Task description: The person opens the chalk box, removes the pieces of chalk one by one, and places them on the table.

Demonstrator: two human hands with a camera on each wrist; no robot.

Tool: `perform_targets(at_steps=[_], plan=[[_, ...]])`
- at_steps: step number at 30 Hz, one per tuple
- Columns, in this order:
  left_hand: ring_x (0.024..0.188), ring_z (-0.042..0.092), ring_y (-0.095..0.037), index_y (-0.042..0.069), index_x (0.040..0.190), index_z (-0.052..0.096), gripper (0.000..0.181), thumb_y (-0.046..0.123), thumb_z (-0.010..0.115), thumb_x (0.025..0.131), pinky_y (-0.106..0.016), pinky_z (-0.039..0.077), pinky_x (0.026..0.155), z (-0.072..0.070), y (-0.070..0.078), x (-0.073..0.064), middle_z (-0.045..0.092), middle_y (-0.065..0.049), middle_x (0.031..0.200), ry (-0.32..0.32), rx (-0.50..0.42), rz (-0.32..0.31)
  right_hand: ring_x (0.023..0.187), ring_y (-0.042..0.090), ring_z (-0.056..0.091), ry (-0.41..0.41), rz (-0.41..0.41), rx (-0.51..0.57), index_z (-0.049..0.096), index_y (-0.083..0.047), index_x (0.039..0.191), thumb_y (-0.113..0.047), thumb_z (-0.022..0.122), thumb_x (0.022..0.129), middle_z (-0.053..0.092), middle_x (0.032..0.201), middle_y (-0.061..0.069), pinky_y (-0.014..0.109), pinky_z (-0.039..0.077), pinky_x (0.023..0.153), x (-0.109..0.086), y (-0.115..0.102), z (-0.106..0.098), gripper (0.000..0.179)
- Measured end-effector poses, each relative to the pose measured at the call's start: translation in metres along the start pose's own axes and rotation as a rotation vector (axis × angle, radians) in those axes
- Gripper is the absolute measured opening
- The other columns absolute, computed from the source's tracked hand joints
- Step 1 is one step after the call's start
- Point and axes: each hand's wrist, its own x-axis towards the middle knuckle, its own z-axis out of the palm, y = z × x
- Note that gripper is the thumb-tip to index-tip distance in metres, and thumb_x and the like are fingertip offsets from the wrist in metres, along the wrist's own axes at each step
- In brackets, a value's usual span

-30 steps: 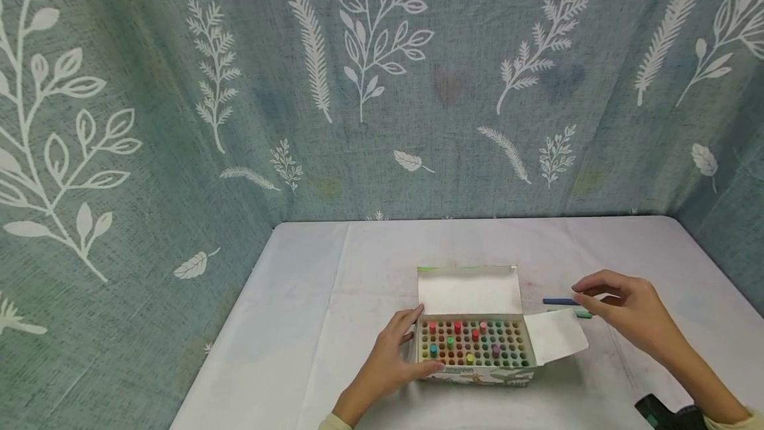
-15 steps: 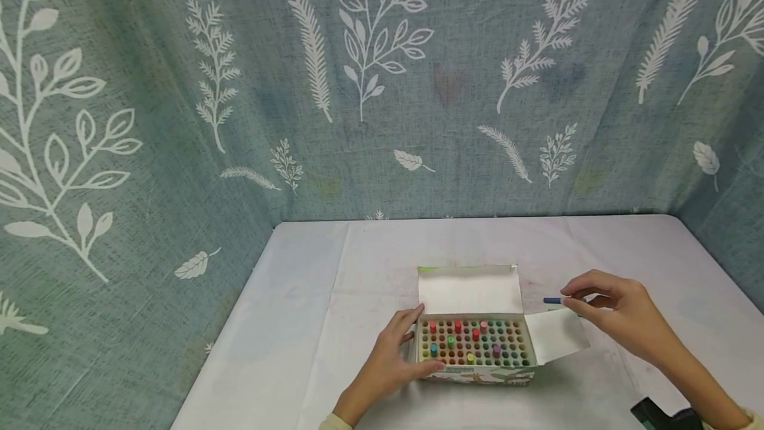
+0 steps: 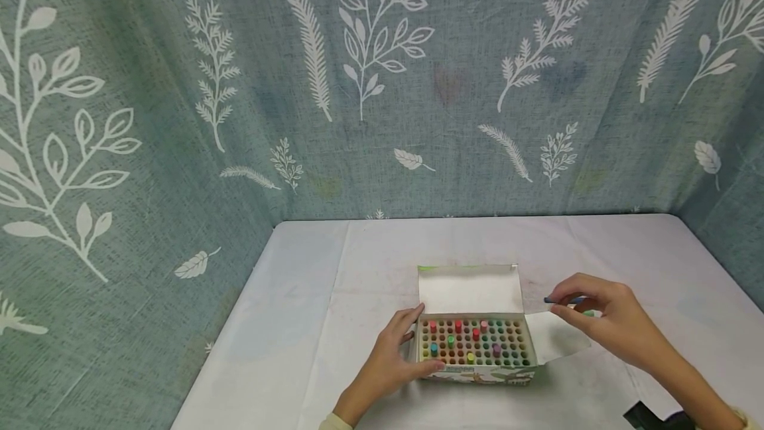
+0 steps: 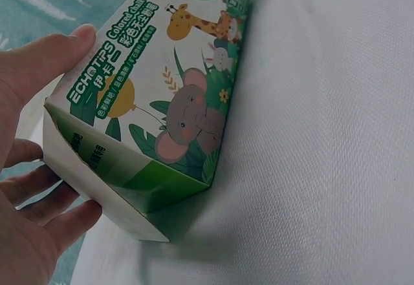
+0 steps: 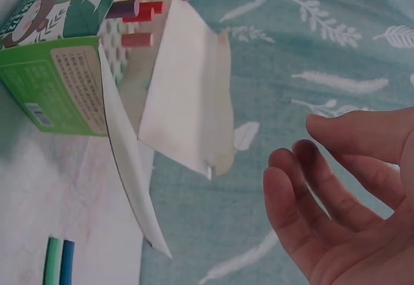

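Observation:
A printed chalk box (image 4: 187, 84) lies with its opening up, colored chalk sticks standing in some holes of its grid. My left hand (image 3: 390, 354) grips its left end, thumb on the printed front, other fingers by the end flap (image 4: 97, 175). To the right of the box, my right hand (image 3: 615, 317) hovers over a blue chalk stick (image 5: 66, 262) and a green chalk stick (image 5: 53, 259), which lie side by side on the table. In the right wrist view its thumb and fingers are apart, holding nothing. From the head, this hand covers much of both sticks.
The box's white lid (image 3: 468, 289) stands up at the back, and a white side flap (image 3: 555, 337) spreads toward the right hand. White cloth covers the table (image 3: 334, 271). A leaf-patterned curtain (image 3: 382, 151) hangs behind. A black device (image 3: 656, 417) sits at the right wrist.
My right hand has moved left across the blue chalk stick, leaving only its left tip showing in the head view. My left hand and the box have stayed put.

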Motion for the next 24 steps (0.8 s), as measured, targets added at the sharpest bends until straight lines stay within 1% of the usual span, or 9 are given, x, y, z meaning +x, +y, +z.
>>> perform_targets(at_steps=[4,6,7,11,14,17,20,22,24], plan=[[0.117,0.039,-0.015,0.026,0.137,0.028,0.086,0.040,0.075,0.066,-0.032,0.046,0.090,0.000,0.000,0.000,0.037,0.007,0.128,0.003,0.005,0.007,0.070,0.003,0.056,-0.006,-0.010,-0.013,0.063,-0.025,0.085,-0.013,0.070,0.075,0.060,0.081,-0.010,0.018,0.052,0.056,0.000,-0.006,0.003,0.017],[0.117,0.039,-0.015,0.026,0.137,0.029,0.086,0.040,0.075,0.066,-0.033,0.046,0.089,0.001,0.000,0.000,0.037,0.007,0.128,0.006,0.005,0.015,0.069,0.004,0.056,-0.013,-0.032,0.001,0.063,-0.025,0.085,-0.013,0.070,0.075,0.060,0.081,-0.009,0.019,0.052,0.056,0.000,-0.009,0.004,0.018],[0.117,0.039,-0.016,0.026,0.137,0.029,0.086,0.040,0.075,0.066,-0.032,0.046,0.089,0.001,0.000,0.000,0.037,0.007,0.128,0.006,0.005,0.017,0.070,0.003,0.056,-0.021,-0.048,0.011,0.063,-0.026,0.085,-0.012,0.070,0.075,0.060,0.082,-0.009,0.018,0.052,0.056,0.000,-0.010,0.005,0.019],[0.116,0.040,-0.016,0.025,0.137,0.028,0.086,0.040,0.075,0.066,-0.033,0.046,0.089,0.001,0.000,0.000,0.037,0.006,0.128,0.008,0.006,0.022,0.072,0.003,0.057,-0.056,-0.157,0.075,0.062,-0.023,0.087,-0.006,0.069,0.075,0.060,0.084,-0.009,0.018,0.052,0.056,0.000,-0.012,0.008,0.023],[0.116,0.040,-0.017,0.025,0.137,0.028,0.086,0.040,0.074,0.066,-0.033,0.046,0.089,0.002,-0.001,0.000,0.037,0.006,0.128,0.009,0.005,0.024,0.074,0.002,0.057,-0.074,-0.206,0.107,0.061,-0.023,0.088,-0.004,0.068,0.075,0.060,0.085,-0.010,0.017,0.051,0.056,0.000,-0.013,0.012,0.025],[0.116,0.041,-0.018,0.024,0.137,0.028,0.086,0.040,0.074,0.066,-0.033,0.046,0.089,0.002,-0.001,0.000,0.038,0.004,0.127,0.011,0.003,0.022,0.073,0.004,0.056,-0.072,-0.217,0.128,0.062,-0.023,0.089,-0.002,0.069,0.074,0.060,0.085,-0.010,0.018,0.051,0.054,0.000,-0.016,0.017,0.027],[0.115,0.041,-0.019,0.023,0.137,0.029,0.086,0.040,0.074,0.067,-0.033,0.046,0.089,0.001,0.000,0.000,0.038,0.003,0.127,0.012,0.008,0.021,0.071,0.005,0.055,-0.070,-0.212,0.142,0.062,-0.023,0.088,-0.003,0.069,0.073,0.060,0.084,-0.008,0.019,0.050,0.053,0.000,-0.018,0.023,0.026],[0.115,0.042,-0.020,0.021,0.137,0.029,0.085,0.039,0.074,0.067,-0.034,0.046,0.089,0.000,0.004,-0.001,0.039,0.001,0.126,0.014,0.010,0.018,0.071,0.005,0.055,-0.077,-0.207,0.148,0.062,-0.023,0.088,-0.003,0.070,0.073,0.060,0.084,-0.007,0.020,0.050,0.052,0.001,-0.018,0.027,0.026],[0.115,0.042,-0.022,0.016,0.137,0.031,0.084,0.037,0.074,0.068,-0.036,0.046,0.089,-0.003,0.013,-0.001,0.039,-0.003,0.126,0.012,-0.003,0.021,0.071,0.005,0.055,-0.094,-0.200,0.152,0.062,-0.024,0.087,-0.004,0.070,0.073,0.060,0.083,-0.006,0.020,0.051,0.052,0.003,-0.019,0.031,0.025]])
